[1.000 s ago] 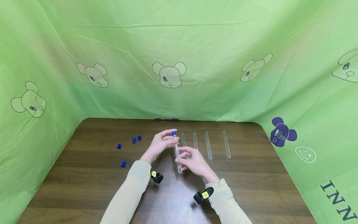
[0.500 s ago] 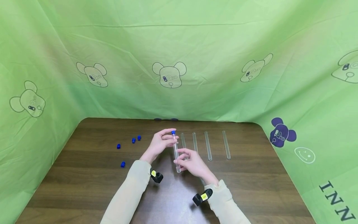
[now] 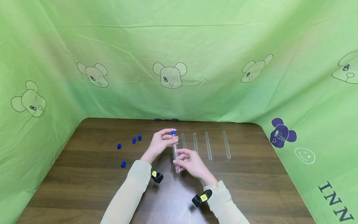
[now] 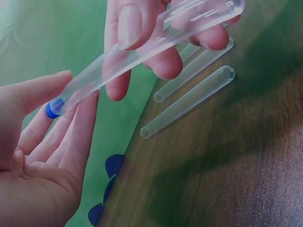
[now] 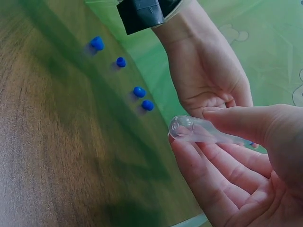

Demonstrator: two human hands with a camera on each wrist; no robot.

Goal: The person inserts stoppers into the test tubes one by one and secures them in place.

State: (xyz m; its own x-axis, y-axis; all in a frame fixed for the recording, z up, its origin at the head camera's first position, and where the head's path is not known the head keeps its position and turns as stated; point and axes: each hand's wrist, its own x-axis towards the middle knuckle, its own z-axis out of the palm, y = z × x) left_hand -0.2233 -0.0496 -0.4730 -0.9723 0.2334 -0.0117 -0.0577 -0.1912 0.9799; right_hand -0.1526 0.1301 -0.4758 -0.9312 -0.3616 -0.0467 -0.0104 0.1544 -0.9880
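Note:
A clear test tube (image 3: 175,152) with a blue cap (image 3: 173,132) on its upper end is held between both hands over the table, slightly tilted. My left hand (image 3: 160,143) pinches it just below the cap, the index finger reaching over the cap's top. Lower down, the thumb and fingers of my right hand (image 3: 194,163) grip the tube near its rounded end. In the left wrist view the blue cap (image 4: 55,109) sits at the left fingers. The right wrist view looks onto the rounded end of the tube (image 5: 182,127).
Several uncapped test tubes (image 3: 208,146) lie side by side to the right on the wooden table (image 3: 84,186). On the left are several loose blue caps (image 3: 123,164). A green printed cloth (image 3: 126,102) hangs around the table's back and sides.
The capped tube and my right hand have shifted very slightly left. Both hands keep their hold, and the loose caps and tubes lie where they were.

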